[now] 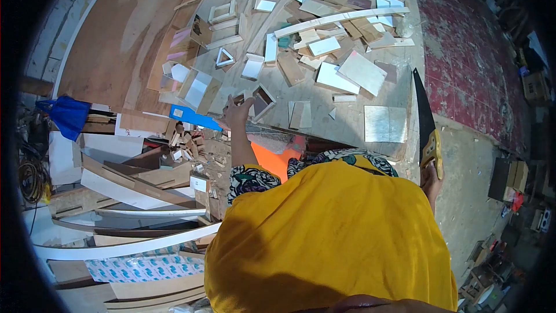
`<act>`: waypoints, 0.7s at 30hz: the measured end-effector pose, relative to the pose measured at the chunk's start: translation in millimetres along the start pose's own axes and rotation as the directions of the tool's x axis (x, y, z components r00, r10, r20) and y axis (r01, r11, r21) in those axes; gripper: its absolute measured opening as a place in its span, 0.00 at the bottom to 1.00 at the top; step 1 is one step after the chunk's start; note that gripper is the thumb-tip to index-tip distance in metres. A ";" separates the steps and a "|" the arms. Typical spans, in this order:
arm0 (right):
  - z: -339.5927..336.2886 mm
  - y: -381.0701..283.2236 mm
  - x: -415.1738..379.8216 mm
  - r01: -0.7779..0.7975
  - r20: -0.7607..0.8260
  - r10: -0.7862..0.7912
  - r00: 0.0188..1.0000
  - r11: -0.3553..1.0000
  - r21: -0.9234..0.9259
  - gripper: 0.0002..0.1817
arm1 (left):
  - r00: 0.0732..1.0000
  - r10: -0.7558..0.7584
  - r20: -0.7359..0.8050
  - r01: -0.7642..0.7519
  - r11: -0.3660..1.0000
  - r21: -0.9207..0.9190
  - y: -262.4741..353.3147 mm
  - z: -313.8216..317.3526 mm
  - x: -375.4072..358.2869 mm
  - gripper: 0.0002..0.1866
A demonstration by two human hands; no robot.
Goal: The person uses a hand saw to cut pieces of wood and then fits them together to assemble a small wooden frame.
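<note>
My right hand (430, 177) is wrapped round the yellow handle of a handsaw (425, 116), its dark blade pointing away along the right edge of the work table. At the near left edge of the table, my left hand (236, 115) has thumb and fingers on either side of a small wooden frame (242, 98). Right beside it is another small open wooden box (264, 102). Several white and wooden offcuts (252, 67) lie beyond the hand, among them a small triangular frame (225, 57).
The work table (347, 124) bears many offcuts and long curved strips (341, 18). To the left, a large plywood sheet (110, 35) leans near a blue bag (65, 116). Curved boards (139, 177) are piled below. A worn red surface (463, 52) lies right of the table.
</note>
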State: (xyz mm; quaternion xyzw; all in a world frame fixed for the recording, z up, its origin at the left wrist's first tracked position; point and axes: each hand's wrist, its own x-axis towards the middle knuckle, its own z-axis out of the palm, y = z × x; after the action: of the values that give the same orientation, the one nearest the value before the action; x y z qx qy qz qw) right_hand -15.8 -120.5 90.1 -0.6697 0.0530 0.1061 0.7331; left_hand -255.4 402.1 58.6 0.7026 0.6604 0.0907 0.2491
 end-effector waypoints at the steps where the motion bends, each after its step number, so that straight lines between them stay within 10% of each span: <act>1: -3.1 0.9 0.1 -0.008 0.026 0.008 1.000 1.000 -0.001 0.05 | 0.999 0.004 0.032 -0.002 0.999 -0.051 3.0 -0.9 -2.8 0.57; 6: -3.2 0.2 -3.3 -0.035 0.028 0.033 0.999 0.998 0.049 0.08 | 0.997 0.045 0.070 -0.033 0.986 -0.160 6.6 1.7 0.9 0.58; 21: -3.6 -8.1 -7.4 0.001 -0.042 0.000 0.999 0.999 0.037 0.13 | 0.972 0.226 0.068 -0.235 0.919 0.315 25.5 -18.4 47.2 0.56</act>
State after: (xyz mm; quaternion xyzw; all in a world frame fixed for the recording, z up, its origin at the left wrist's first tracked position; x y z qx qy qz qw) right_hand -20.9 -125.3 99.3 -0.6581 0.0701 0.0909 0.7441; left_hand -236.0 452.1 76.9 0.8078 0.5752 0.0002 0.1290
